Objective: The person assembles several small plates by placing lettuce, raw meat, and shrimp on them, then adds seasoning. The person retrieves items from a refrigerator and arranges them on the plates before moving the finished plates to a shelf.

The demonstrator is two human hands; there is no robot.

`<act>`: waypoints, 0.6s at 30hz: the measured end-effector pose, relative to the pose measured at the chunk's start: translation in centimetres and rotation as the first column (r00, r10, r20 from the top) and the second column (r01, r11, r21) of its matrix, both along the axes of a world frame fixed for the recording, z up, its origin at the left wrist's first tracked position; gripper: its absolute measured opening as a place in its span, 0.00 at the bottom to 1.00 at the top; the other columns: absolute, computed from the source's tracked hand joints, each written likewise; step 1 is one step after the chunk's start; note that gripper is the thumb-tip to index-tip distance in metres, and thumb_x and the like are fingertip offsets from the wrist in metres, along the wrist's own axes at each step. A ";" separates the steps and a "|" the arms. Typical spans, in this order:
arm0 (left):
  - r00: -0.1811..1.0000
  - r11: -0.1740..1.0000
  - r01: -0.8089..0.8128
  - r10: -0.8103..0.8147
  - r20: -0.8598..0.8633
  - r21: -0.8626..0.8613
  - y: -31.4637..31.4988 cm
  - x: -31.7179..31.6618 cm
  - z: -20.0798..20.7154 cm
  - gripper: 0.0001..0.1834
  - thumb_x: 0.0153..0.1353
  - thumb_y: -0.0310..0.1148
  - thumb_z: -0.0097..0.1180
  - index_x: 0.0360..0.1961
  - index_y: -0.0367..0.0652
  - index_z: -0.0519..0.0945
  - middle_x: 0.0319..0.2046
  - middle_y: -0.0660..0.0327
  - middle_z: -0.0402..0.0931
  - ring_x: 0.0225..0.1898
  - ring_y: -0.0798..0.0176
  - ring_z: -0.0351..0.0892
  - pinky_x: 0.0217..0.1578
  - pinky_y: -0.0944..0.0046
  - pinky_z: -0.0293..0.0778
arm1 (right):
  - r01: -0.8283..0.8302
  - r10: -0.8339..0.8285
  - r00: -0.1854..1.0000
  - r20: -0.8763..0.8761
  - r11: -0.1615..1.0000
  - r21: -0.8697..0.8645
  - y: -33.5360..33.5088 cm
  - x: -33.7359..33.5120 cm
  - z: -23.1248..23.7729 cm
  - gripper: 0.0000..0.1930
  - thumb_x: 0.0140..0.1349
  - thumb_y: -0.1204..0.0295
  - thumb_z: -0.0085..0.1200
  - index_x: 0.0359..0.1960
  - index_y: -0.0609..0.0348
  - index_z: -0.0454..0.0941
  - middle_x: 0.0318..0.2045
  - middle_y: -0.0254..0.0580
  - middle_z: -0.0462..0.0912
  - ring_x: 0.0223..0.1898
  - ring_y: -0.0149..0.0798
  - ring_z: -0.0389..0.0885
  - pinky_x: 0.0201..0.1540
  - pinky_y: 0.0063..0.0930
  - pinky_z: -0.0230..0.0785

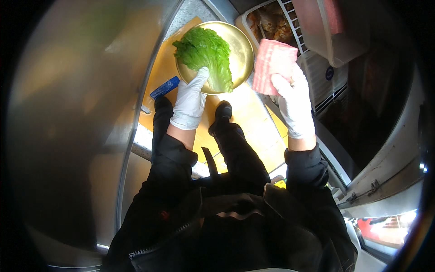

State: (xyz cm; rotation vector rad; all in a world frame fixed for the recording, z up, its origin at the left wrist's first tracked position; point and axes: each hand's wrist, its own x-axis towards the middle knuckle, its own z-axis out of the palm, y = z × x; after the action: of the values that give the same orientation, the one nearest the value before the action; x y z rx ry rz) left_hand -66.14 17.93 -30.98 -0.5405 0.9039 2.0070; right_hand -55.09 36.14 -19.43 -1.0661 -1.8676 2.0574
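My left hand [190,100], in a white glove, grips the near rim of a round gold-coloured metal plate [242,52]. Its thumb lies over the edge, against a green lettuce leaf [206,52] spread across the plate's left part; the other fingers are hidden underneath. To the right of the plate, my gloved right hand [293,102] pinches a block of pink-and-white striped sliced meat [274,63] by its lower right part, thumb on the near face. The meat is held up in the air, apart from the plate.
At the right an opened refrigerator has a white wire rack [292,22], a tub of brownish food [272,20] and a translucent bin [333,45]. A large metal surface [86,127] fills the left. Below are an orange-yellow floor [251,122] and a blue object [165,87].
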 end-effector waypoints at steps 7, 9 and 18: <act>0.980 0.979 0.177 -0.185 -0.077 -0.106 0.1 0.7 0.4 0.22 0.66 0.24 0.58 0.62 0.39 0.72 0.53 0.62 0.77 0.51 0.66 0.79 0.54 0.66 0.75 | -0.202 0.379 0.925 0.013 0.464 0.862 -2.1 -4.0 0.8 0.15 0.66 0.69 0.56 0.53 0.54 0.82 0.54 0.45 0.82 0.54 0.43 0.81 0.58 0.37 0.72; 0.969 0.976 0.205 -0.213 -0.126 -0.074 0.1 0.9 0.4 0.22 0.66 0.24 0.58 0.61 0.38 0.72 0.52 0.62 0.78 0.51 0.67 0.79 0.53 0.66 0.75 | -0.218 0.440 0.894 0.090 0.251 0.943 -2.8 -4.2 -0.8 0.15 0.65 0.70 0.57 0.53 0.54 0.82 0.54 0.45 0.82 0.53 0.44 0.81 0.58 0.38 0.72; 0.976 0.982 0.183 -0.176 -0.127 0.047 0.4 0.6 0.3 0.23 0.66 0.23 0.56 0.62 0.36 0.72 0.54 0.60 0.77 0.53 0.66 0.78 0.54 0.65 0.74 | -0.435 0.357 0.860 0.365 0.138 0.890 -4.5 -3.1 -5.3 0.22 0.59 0.70 0.58 0.57 0.54 0.79 0.56 0.47 0.80 0.58 0.51 0.78 0.64 0.45 0.67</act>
State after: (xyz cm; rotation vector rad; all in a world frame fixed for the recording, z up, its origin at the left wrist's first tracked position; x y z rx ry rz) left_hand -65.53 18.36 -30.63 -0.2938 0.9306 1.9107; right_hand -58.18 31.59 -24.76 -0.2312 -2.9453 0.4592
